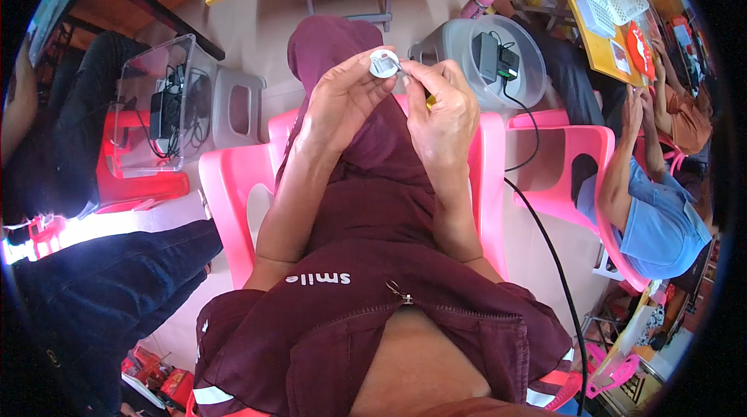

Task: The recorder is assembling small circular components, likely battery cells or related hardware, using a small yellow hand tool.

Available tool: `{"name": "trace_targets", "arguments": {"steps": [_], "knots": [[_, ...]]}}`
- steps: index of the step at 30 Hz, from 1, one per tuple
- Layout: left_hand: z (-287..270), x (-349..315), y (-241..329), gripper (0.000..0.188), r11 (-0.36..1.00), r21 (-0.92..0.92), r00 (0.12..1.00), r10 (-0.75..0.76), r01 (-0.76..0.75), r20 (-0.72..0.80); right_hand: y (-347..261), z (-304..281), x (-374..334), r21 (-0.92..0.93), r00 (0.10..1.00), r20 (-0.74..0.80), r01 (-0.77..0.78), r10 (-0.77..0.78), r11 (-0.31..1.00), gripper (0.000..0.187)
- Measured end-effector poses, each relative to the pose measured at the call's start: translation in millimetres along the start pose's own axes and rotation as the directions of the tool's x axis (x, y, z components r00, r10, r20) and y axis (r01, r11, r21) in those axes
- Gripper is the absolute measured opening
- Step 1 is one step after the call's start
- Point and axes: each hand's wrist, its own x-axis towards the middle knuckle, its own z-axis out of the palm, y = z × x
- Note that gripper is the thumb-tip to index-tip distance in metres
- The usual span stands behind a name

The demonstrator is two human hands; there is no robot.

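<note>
In the head view, a small white round part [383, 63] is held up at the upper middle of the frame, above the lap, between both hands. The left hand [342, 102] is closed about its left edge, thumb and fingers curled onto the rim. The right hand [443, 110] is pinched shut at its right edge, where a thin metal piece [399, 67] appears to be pressed against the part; what it is cannot be told. Something yellow shows just under the right hand's fingers, too hidden to name.

The step in hand appears to be a fitting or fastening of the thin piece to the round part. A steady left-hand hold and a fine, well-aimed push or twist by the right-hand fingertips would be called for.

Behind the hands stands a pink plastic chair [490, 168]; a clear tub with chargers [498, 59] lies at upper right.
</note>
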Motion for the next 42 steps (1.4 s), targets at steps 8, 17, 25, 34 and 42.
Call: {"name": "trace_targets", "arguments": {"steps": [8, 17, 25, 34, 42], "knots": [[-8, 2, -2, 0.033, 0.989, -0.123, 0.993, -0.071, 0.083, 0.094, -3, -3, 0, -0.017, 1.0, 0.013, -0.022, 0.022, 1.0, 0.015], [6, -3, -4, 0.03, 0.997, 0.077, 1.0, 0.026, -0.025, -0.006, -3, -2, -2, -0.117, 0.998, 0.033, -0.048, 0.052, 0.992, 0.01], [12, -3, -4, 0.027, 0.97, 0.212, 0.992, 0.129, -0.123, -0.015, -3, 2, 1, -0.12, 0.997, 0.021, -0.069, 0.072, 0.99, 0.007], [16, -4, -8, 0.026, 0.938, 0.294, 0.981, 0.193, -0.184, -0.003, 0, 3, -1, -0.061, 0.997, -0.021, -0.07, 0.069, 0.996, 0.007], [0, 1, -17, 0.026, 0.816, 0.541, 0.97, 0.243, -0.205, 0.003, 8, 3, 3, -0.129, 0.971, 0.16, -0.155, 0.175, 0.979, 0.005]]}}
